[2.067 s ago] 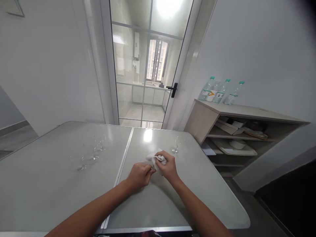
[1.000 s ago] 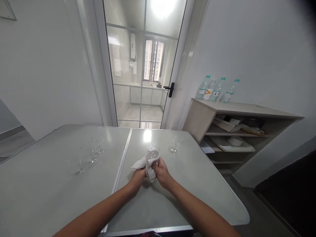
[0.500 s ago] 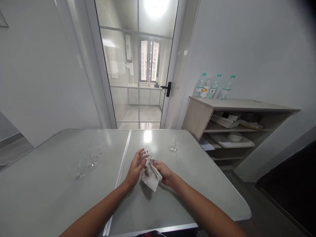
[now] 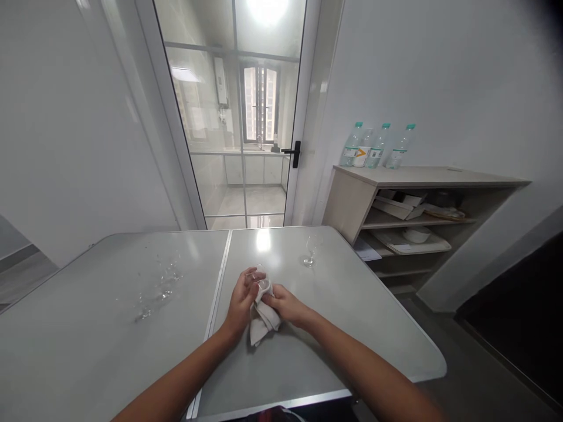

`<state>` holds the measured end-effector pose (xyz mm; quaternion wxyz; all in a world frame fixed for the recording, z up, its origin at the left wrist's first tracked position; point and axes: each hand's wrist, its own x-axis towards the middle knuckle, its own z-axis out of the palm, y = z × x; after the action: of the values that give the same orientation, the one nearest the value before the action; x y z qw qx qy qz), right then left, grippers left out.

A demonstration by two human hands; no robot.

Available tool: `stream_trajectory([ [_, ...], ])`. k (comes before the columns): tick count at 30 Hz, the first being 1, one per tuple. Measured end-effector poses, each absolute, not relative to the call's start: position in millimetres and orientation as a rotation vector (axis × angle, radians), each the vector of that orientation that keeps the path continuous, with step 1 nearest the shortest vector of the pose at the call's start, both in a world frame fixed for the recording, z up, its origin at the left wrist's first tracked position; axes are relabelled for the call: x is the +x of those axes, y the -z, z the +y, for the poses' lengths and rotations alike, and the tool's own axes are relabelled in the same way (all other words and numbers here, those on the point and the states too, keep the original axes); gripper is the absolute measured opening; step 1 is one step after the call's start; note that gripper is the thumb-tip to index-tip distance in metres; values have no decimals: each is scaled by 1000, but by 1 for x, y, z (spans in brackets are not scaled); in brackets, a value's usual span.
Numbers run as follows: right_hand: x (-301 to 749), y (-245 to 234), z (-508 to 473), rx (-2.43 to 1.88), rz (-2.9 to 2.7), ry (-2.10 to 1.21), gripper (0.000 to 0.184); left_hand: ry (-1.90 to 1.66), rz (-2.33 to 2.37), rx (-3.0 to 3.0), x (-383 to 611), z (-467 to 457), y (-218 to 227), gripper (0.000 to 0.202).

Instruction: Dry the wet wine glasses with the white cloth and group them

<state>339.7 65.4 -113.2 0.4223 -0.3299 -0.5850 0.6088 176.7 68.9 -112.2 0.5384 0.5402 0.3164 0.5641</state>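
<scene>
Over table [image 4: 334, 328]: glass [image 4: 258, 278] between left fingers [image 4: 246, 280], cloth [image 4: 263, 316] in right hand [image 4: 284, 306].

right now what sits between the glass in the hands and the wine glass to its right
Nothing: in the head view, only bare table separates the held glass from the standing wine glass.

The small clear drinking glass [image 4: 259, 278] is held roughly upright just above the grey table [image 4: 334, 328], beside its centre seam. The crumpled white cloth [image 4: 263, 319] touches the glass and hangs below it.

bright backlight, perhaps warped edges
</scene>
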Motion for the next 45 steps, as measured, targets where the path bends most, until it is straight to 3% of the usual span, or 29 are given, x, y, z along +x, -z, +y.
stream_trajectory([
  [2, 340, 116, 65, -773, -1284, -1801, 53, -1290, 694, 1150, 177, 72, 112, 53],
  [5, 341, 117, 65, -747, -1206, -1906, 57, -1273, 646, 1086, 176, 74, 112, 54],
  [7, 340, 115, 65, -766, -1334, -1764, 52, -1298, 647, 1165, 175, 74, 112, 54],
  [11, 336, 113, 66, -928, -1622, -1176, 33, -1355, 695, 1274, 176, 71, 114, 57],
  [14, 335, 116, 67, -950, -1645, -1085, 29, -1386, 724, 1272, 178, 69, 115, 58],
  [20, 339, 119, 67, -723, -1216, -1887, 55, -1272, 612, 1033, 179, 68, 110, 54],
  [22, 341, 118, 67, -703, -1182, -1966, 56, -1254, 596, 996, 179, 69, 108, 55],
  [24, 342, 116, 68, -762, -1298, -1810, 51, -1287, 637, 1062, 178, 71, 109, 55],
  [28, 338, 115, 70, -906, -1575, -1193, 30, -1380, 716, 1219, 180, 73, 116, 58],
  [31, 337, 117, 72, -908, -1615, -1105, 26, -1392, 707, 1243, 180, 73, 120, 57],
  [33, 337, 118, 71, -884, -1551, -1226, 29, -1380, 676, 1226, 179, 72, 119, 56],
  [38, 345, 114, 67, -678, -1182, -1947, 43, -1245, 560, 1028, 179, 69, 105, 54],
  [40, 347, 111, 66, -617, -1152, -2046, 46, -1223, 544, 1012, 179, 68, 101, 57],
  [43, 347, 108, 66, -715, -1285, -1872, 46, -1279, 616, 1129, 179, 70, 103, 60],
  [45, 345, 109, 66, -845, -1444, -1518, 36, -1333, 695, 1213, 179, 70, 107, 60],
])
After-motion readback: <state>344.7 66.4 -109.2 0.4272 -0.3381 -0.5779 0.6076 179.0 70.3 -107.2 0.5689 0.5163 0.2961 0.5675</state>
